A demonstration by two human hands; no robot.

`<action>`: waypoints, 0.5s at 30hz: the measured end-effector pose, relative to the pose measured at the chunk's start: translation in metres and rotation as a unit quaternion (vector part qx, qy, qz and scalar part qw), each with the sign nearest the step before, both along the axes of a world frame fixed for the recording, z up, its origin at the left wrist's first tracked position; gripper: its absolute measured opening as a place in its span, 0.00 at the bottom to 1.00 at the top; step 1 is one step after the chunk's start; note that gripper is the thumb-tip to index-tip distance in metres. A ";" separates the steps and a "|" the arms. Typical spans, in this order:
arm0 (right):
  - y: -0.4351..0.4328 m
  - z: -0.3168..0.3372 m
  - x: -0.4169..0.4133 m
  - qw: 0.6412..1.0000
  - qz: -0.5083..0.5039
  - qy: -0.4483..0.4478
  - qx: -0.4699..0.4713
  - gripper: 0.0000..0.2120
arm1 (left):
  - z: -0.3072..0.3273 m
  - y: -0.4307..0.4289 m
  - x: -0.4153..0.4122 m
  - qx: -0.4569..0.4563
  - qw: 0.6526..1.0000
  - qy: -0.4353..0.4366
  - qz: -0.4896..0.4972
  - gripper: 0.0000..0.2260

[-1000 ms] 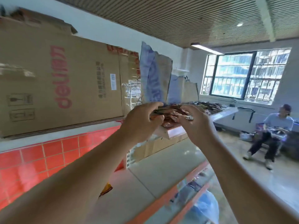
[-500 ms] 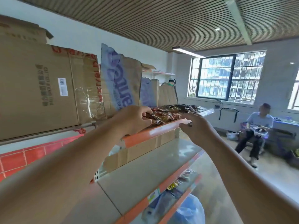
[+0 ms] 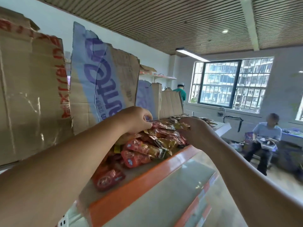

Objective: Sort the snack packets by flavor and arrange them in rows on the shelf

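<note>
A loose heap of snack packets [image 3: 147, 148] (mostly red, some yellow) lies at the centre of the frame on the top shelf [image 3: 147, 182], behind its orange front edge. The left hand [image 3: 136, 118], just left of centre, pinches a red packet [image 3: 158, 125] at the top of the heap. The right hand [image 3: 196, 131], just right of centre, curls its fingers round a yellow packet [image 3: 182, 126]; torn cardboard sheets [image 3: 105, 82] stand behind at upper left.

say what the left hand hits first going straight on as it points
Likely the heap of red and gold foil snack packets, which the left hand pinches at the top; depth unclear.
</note>
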State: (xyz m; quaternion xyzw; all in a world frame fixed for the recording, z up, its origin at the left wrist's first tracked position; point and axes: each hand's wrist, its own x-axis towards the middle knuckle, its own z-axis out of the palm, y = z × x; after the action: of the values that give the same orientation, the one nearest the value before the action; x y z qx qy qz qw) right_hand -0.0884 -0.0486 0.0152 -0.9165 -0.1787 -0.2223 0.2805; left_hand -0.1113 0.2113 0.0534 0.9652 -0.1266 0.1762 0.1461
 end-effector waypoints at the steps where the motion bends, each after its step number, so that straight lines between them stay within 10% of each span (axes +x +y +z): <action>1: 0.004 0.002 0.012 1.000 -0.007 -0.010 -0.004 0.13 | 0.002 0.003 0.012 0.003 1.000 0.007 0.001 0.18; 15: 0.040 0.016 0.107 0.994 0.101 0.048 -0.021 0.12 | 0.014 0.018 0.076 0.052 0.996 0.053 0.039 0.15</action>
State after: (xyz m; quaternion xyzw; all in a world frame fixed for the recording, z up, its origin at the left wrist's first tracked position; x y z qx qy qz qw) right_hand 0.0184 -0.0089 0.0312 -0.9090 -0.2614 -0.1451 0.2904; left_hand -0.0356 0.2295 0.0670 0.9836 -0.0900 0.1239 0.0950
